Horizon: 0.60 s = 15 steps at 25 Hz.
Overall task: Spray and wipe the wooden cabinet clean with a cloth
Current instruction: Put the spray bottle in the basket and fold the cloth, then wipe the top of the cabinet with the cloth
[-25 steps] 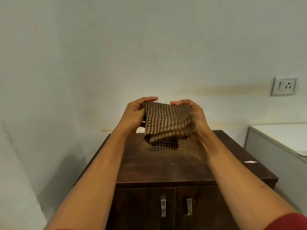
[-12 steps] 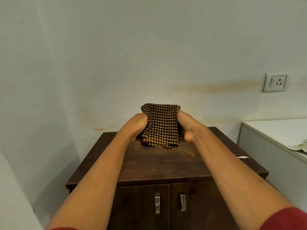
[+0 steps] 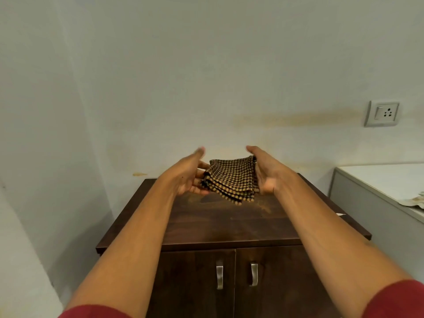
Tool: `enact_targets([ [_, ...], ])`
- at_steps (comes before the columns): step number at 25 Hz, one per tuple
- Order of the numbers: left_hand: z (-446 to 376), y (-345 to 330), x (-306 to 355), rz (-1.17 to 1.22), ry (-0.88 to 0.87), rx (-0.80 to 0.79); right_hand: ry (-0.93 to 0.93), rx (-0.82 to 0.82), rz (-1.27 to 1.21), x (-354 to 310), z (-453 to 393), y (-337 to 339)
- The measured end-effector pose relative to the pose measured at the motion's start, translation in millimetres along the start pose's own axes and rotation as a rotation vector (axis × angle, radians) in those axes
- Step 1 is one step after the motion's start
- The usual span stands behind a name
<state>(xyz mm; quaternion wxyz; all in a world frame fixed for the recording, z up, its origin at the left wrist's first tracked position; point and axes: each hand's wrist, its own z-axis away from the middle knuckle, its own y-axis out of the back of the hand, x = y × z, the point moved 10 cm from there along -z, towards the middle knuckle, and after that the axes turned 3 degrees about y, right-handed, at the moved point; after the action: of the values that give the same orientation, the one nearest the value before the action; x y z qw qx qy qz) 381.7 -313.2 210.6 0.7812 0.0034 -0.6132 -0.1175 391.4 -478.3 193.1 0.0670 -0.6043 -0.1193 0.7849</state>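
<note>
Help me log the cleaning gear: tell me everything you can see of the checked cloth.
The checked cloth is woven fabric in a small black-and-tan check, folded into several layers whose edges fan out at its lower corner. It is held between both hands above the back of the cabinet's dark wooden top. The left hand touches its left edge with straight fingers; the right hand lies along its right edge. Whether it touches the wood is unclear.

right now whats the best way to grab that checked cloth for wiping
Take the checked cloth across its folded stack from above, palm down, thumb at one side edge and fingers at the other. It is folded into layers, held between the left hand and right hand just above the wooden cabinet; its loose corners hang toward the viewer, so gripping the middle probably keeps the layers together.
</note>
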Motion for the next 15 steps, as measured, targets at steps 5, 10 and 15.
enact_targets([
  [5,-8,-4,-18,-0.126,0.020,-0.022,-0.139,0.097,0.662,19,-7,14],
  [10,-16,-17,-26,0.002,-0.011,-0.208,0.212,0.525,0.947,-29,-15,47],
  [15,-41,74,-34,-0.278,-0.090,0.257,0.563,0.528,1.294,-32,-23,16],
])
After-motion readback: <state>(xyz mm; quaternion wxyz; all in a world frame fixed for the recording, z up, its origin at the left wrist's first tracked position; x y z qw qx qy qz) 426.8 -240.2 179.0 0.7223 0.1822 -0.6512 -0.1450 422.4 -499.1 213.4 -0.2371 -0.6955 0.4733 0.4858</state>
